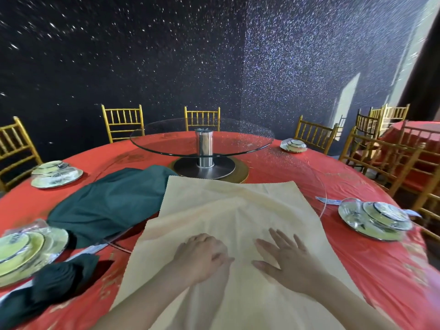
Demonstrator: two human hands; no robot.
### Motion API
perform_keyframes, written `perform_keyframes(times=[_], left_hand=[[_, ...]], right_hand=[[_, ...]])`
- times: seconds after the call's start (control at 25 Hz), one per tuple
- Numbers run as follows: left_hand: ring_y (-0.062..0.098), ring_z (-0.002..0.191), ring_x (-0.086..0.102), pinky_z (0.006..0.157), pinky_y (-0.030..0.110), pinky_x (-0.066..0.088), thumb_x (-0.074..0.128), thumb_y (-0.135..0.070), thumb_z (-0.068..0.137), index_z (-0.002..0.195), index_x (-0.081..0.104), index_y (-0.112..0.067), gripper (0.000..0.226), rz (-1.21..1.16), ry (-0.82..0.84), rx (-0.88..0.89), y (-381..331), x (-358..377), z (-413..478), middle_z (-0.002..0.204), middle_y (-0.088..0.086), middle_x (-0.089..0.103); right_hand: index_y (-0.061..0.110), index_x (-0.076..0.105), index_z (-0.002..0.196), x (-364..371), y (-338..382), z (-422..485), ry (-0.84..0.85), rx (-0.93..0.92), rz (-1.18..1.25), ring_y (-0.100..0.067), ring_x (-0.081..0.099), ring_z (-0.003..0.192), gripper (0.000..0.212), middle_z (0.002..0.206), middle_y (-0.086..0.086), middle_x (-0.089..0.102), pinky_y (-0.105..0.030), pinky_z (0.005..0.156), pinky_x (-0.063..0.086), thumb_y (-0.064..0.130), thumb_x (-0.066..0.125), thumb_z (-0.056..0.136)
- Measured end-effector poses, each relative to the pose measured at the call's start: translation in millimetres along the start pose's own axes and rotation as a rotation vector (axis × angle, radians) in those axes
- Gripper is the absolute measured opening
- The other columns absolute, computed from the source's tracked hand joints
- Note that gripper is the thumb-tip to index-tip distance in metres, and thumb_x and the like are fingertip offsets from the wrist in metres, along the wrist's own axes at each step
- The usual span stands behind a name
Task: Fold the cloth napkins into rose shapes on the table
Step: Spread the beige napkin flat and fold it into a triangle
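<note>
Cream cloth napkin (233,206) is seen spread on the red-clothed round table (357,246), at the near side, and its near edge is cut off by the frame. The right hand (288,258) is pressed flat on it, fingers splayed. The left hand (202,256) is laid alongside, fingers together. Its thumb is hidden, so whether a fold is pinched cannot be told.

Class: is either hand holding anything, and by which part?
The right hand lies flat on the cream napkin, holding nothing. The left hand rests on it too; whether its fingers pinch a fold cannot be told.
</note>
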State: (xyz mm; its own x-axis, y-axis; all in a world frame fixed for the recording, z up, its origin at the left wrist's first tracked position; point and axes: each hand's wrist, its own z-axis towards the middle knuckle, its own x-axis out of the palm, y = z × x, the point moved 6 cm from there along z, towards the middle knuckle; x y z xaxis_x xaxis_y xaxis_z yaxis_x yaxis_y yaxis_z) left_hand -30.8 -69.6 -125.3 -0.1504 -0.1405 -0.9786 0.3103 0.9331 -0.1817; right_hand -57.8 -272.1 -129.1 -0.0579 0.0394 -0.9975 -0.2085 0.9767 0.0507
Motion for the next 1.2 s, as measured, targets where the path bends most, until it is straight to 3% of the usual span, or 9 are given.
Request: perform_keyframes(times=[0.16,0.32,0.48,0.6,0.72,0.92,1.04,1.12,1.2], left_hand=[[0.029,0.138,0.02,0.103,0.047,0.026,0.028,-0.059,0.093,0.138,0.029,-0.03,0.054,0.039,-0.014,-0.107,-5.6,1.0,0.7,0.152,0.0,0.02],[0.026,0.129,0.024,0.087,0.05,0.026,0.028,-0.06,0.092,0.103,0.038,-0.033,0.03,0.06,0.001,-0.071,-13.8,9.8,-1.8,0.134,-0.004,0.033],[0.025,0.123,0.029,0.086,0.046,0.028,0.033,-0.054,0.09,0.093,0.036,-0.034,0.02,0.05,0.008,-0.068,-9.8,8.0,-7.7,0.124,-0.005,0.037],[0.027,0.136,0.02,0.097,0.049,0.025,0.04,-0.049,0.09,0.123,0.037,-0.032,0.038,0.092,0.051,-0.037,-26.9,8.3,-21.4,0.146,0.001,0.026],[0.019,0.146,-0.002,0.117,0.041,0.005,0.042,-0.047,0.095,0.15,0.013,-0.025,0.066,0.01,0.078,0.188,-77.4,14.4,-53.3,0.159,0.001,0.0],[0.011,0.139,0.025,0.106,0.019,0.019,0.052,-0.048,0.092,0.147,0.028,-0.023,0.065,-0.087,0.141,0.49,-132.6,33.4,-95.3,0.153,-0.005,0.029],[0.018,0.131,0.037,0.103,0.027,0.028,0.057,-0.055,0.085,0.136,0.043,-0.025,0.061,0.049,0.081,0.499,-144.6,41.0,-96.4,0.14,-0.002,0.044],[0.024,0.124,0.043,0.101,0.035,0.036,0.057,-0.06,0.081,0.128,0.048,-0.027,0.059,0.082,0.049,0.474,-146.7,47.4,-90.1,0.131,0.001,0.049],[0.026,0.119,0.046,0.099,0.039,0.04,0.057,-0.062,0.078,0.123,0.049,-0.03,0.056,0.084,0.053,0.453,-144.5,53.1,-84.8,0.126,0.001,0.051]], right_hand=[[0.045,0.008,0.146,12.6,-18.2,-35.9,0.089,0.015,-0.008,-0.015,-0.011,0.144,0.085,0.158,0.0,-0.008,-0.041,0.115,-0.008,0.083,0.008,0.071],[0.044,0.003,0.147,21.6,-29.6,-58.9,0.125,0.047,0.03,-0.013,-0.014,0.144,0.082,0.157,0.002,-0.011,-0.039,0.117,-0.007,0.083,0.016,0.077],[0.041,0.0,0.148,30.6,-30.8,-84.5,0.144,0.042,0.006,-0.015,-0.011,0.144,0.077,0.158,0.001,-0.009,-0.037,0.116,-0.001,0.077,0.015,0.081],[0.04,0.001,0.148,30.1,-21.1,-99.1,0.107,0.019,-0.025,-0.014,-0.006,0.145,0.073,0.158,0.002,-0.004,-0.034,0.116,0.003,0.073,0.016,0.085],[0.041,0.003,0.148,28.1,-14.8,-105.3,0.095,-0.025,0.037,-0.012,-0.003,0.145,0.075,0.157,0.007,-0.001,-0.031,0.116,0.004,0.076,0.02,0.083],[0.029,0.047,0.136,11.2,-39.3,-120.6,0.008,0.028,0.574,0.0,0.038,0.129,0.058,0.141,0.02,0.032,0.002,0.092,0.023,0.057,0.052,0.085],[0.039,0.048,0.132,18.3,-57.4,-136.9,0.07,0.025,0.491,0.005,0.03,0.132,0.085,0.141,0.027,0.03,-0.016,0.11,0.019,0.084,0.053,0.061],[0.045,0.034,0.139,28.2,-60.6,-147.8,0.174,-0.022,0.366,0.005,0.012,0.137,0.089,0.145,0.028,0.015,-0.03,0.113,0.003,0.077,0.061,0.061],[0.043,0.017,0.145,35.5,-63.7,-157.2,0.262,-0.086,0.24,0.004,-0.004,0.137,0.097,0.145,0.026,0.0,-0.032,0.112,-0.006,0.064,0.069,0.067]])
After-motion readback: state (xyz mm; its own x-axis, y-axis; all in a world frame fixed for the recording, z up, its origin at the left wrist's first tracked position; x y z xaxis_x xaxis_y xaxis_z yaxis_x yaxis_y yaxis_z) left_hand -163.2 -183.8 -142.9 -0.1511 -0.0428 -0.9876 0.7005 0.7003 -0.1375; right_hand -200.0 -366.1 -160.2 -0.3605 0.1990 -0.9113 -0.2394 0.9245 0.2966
